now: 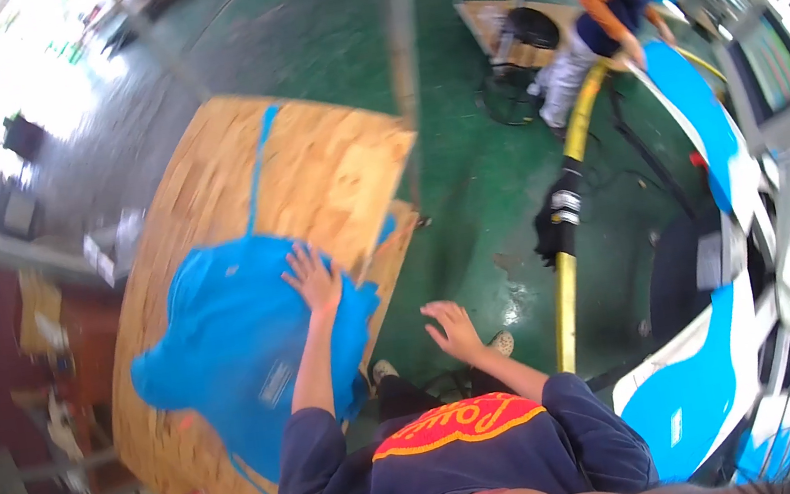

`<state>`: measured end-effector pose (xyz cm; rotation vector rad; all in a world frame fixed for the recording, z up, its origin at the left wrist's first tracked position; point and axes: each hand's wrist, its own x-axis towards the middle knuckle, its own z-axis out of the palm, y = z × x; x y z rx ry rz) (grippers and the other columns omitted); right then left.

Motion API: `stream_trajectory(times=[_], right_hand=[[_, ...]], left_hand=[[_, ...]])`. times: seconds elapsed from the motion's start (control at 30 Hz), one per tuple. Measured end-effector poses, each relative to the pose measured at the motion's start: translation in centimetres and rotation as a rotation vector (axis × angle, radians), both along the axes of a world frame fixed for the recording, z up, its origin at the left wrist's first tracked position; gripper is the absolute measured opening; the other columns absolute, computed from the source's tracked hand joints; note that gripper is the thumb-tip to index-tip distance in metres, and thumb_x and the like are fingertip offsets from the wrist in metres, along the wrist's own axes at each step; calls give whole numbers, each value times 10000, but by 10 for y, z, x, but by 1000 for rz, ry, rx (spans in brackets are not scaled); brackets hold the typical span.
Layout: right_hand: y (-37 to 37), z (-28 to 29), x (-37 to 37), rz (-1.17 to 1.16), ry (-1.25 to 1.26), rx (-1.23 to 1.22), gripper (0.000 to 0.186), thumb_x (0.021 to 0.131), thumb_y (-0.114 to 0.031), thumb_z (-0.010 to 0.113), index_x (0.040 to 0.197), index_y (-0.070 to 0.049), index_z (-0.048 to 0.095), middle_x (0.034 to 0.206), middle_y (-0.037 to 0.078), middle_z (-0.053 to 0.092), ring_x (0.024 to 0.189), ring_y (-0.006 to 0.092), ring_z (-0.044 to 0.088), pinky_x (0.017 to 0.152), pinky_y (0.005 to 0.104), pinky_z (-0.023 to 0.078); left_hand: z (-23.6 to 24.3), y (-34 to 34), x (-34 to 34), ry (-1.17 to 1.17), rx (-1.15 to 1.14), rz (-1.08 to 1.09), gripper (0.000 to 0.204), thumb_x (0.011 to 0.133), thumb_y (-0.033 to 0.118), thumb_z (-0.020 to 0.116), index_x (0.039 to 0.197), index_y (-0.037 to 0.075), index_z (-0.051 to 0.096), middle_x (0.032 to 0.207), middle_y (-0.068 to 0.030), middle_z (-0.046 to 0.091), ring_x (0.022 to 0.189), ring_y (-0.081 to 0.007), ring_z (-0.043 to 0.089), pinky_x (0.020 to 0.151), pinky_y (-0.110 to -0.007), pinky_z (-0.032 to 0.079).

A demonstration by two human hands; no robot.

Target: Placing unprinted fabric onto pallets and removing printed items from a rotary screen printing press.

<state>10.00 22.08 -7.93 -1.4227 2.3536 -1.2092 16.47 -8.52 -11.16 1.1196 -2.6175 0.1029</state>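
A heap of bright blue fabric (pixel 227 341), with a white printed patch and a thin blue strap (pixel 258 170) running from its far side, lies on a plywood-topped table (pixel 322 161) to my left. My left hand (pixel 314 279) rests flat on the far right part of the fabric, its fingers spread. To the right of the table, my right hand (pixel 454 330) hangs in the air above the floor. Its fingers are slightly bent and apart, with nothing in them.
A yellow pole (pixel 567 309) with a black wrapped section rises at my right. Blue and white cloth panels (pixel 688 393) drape over the machines there. Farther off, a person in orange sleeves (pixel 619 8) handles another panel. Behind them stands a wooden-shelved cart (pixel 485 27).
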Motion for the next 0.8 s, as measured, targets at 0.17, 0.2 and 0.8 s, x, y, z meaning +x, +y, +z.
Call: stream_trajectory(times=[0.17, 0.2, 0.8], right_hand=[[185, 23, -45, -473, -115, -23, 384, 791, -133, 626, 1158, -93, 524, 1141, 105, 539, 1061, 299, 503, 859, 406, 410], [225, 33, -63, -619, -53, -54, 380, 783, -123, 627, 1148, -87, 528, 1127, 112, 546, 1053, 306, 509, 859, 407, 413], [666, 49, -10, -2140, -244, 674, 570, 879, -398, 495, 1400, -230, 336, 1504, 106, 172, 1385, 340, 128, 1051, 612, 25]], left_hand=[[14, 100, -101, 20, 78, -424, 555, 875, 315, 515, 1339, 39, 388, 1407, -237, 304, 1290, -413, 287, 1045, -535, 229], [22, 137, -130, 20, 168, -635, 498, 870, 273, 525, 1295, 29, 434, 1363, -232, 362, 1254, -399, 343, 1031, -499, 275], [28, 895, -417, -1112, 2383, -557, 984, 767, 803, 263, 1326, 7, 407, 1345, -160, 443, 1228, -329, 409, 1032, -449, 308]])
